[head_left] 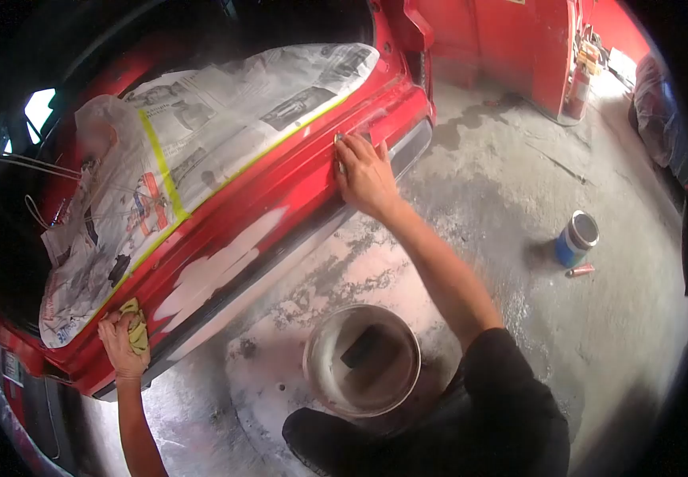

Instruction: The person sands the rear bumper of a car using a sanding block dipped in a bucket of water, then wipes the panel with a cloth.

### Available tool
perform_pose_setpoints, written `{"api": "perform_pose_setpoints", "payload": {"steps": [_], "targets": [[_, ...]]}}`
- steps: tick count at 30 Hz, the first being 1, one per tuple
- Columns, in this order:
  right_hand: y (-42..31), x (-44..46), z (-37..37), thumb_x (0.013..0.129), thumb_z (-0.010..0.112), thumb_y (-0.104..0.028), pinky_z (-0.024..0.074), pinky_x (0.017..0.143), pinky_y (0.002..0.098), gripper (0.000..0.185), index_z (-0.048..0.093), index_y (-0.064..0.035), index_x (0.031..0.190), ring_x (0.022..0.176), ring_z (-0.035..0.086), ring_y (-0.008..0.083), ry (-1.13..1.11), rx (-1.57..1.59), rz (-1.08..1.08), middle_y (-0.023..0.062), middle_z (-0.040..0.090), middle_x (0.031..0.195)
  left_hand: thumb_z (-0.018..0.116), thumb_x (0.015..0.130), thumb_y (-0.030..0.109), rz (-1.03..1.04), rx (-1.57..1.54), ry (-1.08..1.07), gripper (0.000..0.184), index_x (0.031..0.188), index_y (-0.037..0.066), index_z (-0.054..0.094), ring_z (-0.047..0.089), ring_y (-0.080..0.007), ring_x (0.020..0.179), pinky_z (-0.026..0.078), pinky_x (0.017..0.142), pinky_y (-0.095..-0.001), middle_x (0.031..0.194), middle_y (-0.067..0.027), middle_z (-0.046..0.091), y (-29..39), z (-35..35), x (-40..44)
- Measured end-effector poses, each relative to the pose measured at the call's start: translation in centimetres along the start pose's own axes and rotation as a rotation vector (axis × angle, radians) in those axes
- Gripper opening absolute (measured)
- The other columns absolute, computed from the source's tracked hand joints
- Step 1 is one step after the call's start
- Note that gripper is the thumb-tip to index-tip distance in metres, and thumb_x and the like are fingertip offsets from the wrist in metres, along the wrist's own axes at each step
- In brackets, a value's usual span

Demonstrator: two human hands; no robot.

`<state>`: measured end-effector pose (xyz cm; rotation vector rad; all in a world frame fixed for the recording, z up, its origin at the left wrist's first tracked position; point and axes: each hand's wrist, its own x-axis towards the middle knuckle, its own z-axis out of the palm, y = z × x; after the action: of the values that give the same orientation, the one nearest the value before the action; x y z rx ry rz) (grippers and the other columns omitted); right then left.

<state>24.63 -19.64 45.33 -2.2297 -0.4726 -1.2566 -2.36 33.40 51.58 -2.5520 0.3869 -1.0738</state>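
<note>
The red rear bumper [296, 171] of a car runs diagonally across the view, with a pale patch of filler [220, 266] on its face. At the bumper's near left end, my left hand [124, 350] is closed around a crumpled yellow cloth [136, 326]. Farther along, my right hand [366, 175] presses on the bumper near its right end, fingers curled. A small pale edge shows by those fingertips, but what it belongs to is hidden. Newspaper [224, 111] covers the boot opening above, held along its lower edge by yellow-green masking tape [161, 163].
A round metal basin [407, 338] with a dark block [365, 347] in it sits on the wet, whitish-stained concrete floor. To the right stand a blue can [573, 242] and a small red tube [581, 270]. A fire extinguisher [580, 89] is by the red wall.
</note>
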Motion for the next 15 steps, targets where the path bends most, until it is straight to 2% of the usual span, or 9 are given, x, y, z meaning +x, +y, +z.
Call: {"api": "perform_pose_setpoints", "payload": {"steps": [1,3,5,7,9,11,14,15], "targets": [[-0.9,0.0,0.4,0.094,0.065,-0.016,0.0376,0.11,0.0559,0.039,0.063,-0.0027,0.13,0.13,0.056,0.0311,0.012,0.054,0.011,0.0149,0.061,0.134,0.067,0.076,0.027,0.007,0.019,0.007,0.057,0.129,0.008,0.057,0.05,-0.0464,0.114,0.038,0.101,-0.0594,0.12,-0.024,0.051,0.1,0.1,-0.1],[-5.5,-0.7,1.2,0.089,0.069,-0.014,0.0392,0.107,0.0544,0.038,0.064,-0.001,0.124,0.12,0.059,0.034,0.106,0.106,-0.086,0.0155,0.063,0.124,0.067,0.077,0.028,0.014,0.055,0.031,0.057,0.129,0.008,0.057,0.05,-0.0465,0.113,0.038,0.101,-0.06,0.119,-0.0241,0.052,-0.5,0.6,-0.9],[-9.8,-2.2,1.4,0.088,0.07,-0.011,0.0389,0.111,0.0555,0.034,0.067,-0.0053,0.121,0.122,0.06,0.0314,0.009,0.337,-0.173,0.0137,0.064,0.126,0.067,0.077,0.029,0.005,0.042,0.034,0.057,0.129,0.008,0.057,0.05,-0.0466,0.112,0.038,0.101,-0.0605,0.118,-0.0242,0.052,-0.5,0.9,-0.8],[-8.6,-2.0,1.1,0.089,0.069,-0.01,0.0383,0.112,0.057,0.03,0.068,-0.0078,0.12,0.124,0.059,0.0293,0.002,0.29,-0.332,0.0107,0.064,0.129,0.067,0.078,0.03,-0.01,-0.021,-0.001,0.056,0.129,0.008,0.057,0.049,-0.0468,0.112,0.037,0.102,-0.0608,0.118,-0.0244,0.052,-0.3,0.3,-0.4],[-2.2,-0.7,1.2,0.092,0.068,-0.011,0.0424,0.108,0.055,0.025,0.07,-0.008,0.117,0.121,0.062,0.0292,0.028,0.164,-0.399,0.0092,0.066,0.13,0.067,0.078,0.03,-0.018,-0.033,-0.01,0.057,0.129,0.008,0.056,0.049,-0.0472,0.112,0.037,0.102,-0.0614,0.118,-0.0247,0.051,-0.5,0.3,-0.3],[4.0,1.5,0.9,0.093,0.067,-0.012,0.0465,0.102,0.0512,0.021,0.071,-0.0068,0.114,0.115,0.065,0.0315,-0.035,0.172,-0.21,0.0113,0.068,0.126,0.067,0.078,0.03,-0.03,-0.05,-0.02,0.057,0.129,0.008,0.056,0.049,-0.0476,0.113,0.037,0.103,-0.062,0.119,-0.025,0.051,-0.6,0.5,-0.7],[3.0,1.9,0.9,0.093,0.066,-0.009,0.0488,0.097,0.0483,0.02,0.071,-0.0056,0.113,0.111,0.067,0.0331,0.053,0.022,-0.047,0.0129,0.069,0.123,0.065,0.079,0.033,0.01,0.031,0.02,0.057,0.13,0.007,0.056,0.049,-0.0487,0.116,0.035,0.105,-0.0636,0.12,-0.0258,0.051,-1.3,1.1,-1.5],[1.2,0.9,1.1,0.093,0.065,-0.006,0.0494,0.096,0.0497,0.021,0.071,-0.005,0.113,0.11,0.067,0.0334,0.082,0.149,-0.079,0.0132,0.069,0.121,0.065,0.079,0.033,-0.022,0.009,-0.011,0.058,0.13,0.007,0.056,0.048,-0.0497,0.118,0.034,0.107,-0.0644,0.122,-0.0263,0.051,-1.4,1.2,-1.7]]}}
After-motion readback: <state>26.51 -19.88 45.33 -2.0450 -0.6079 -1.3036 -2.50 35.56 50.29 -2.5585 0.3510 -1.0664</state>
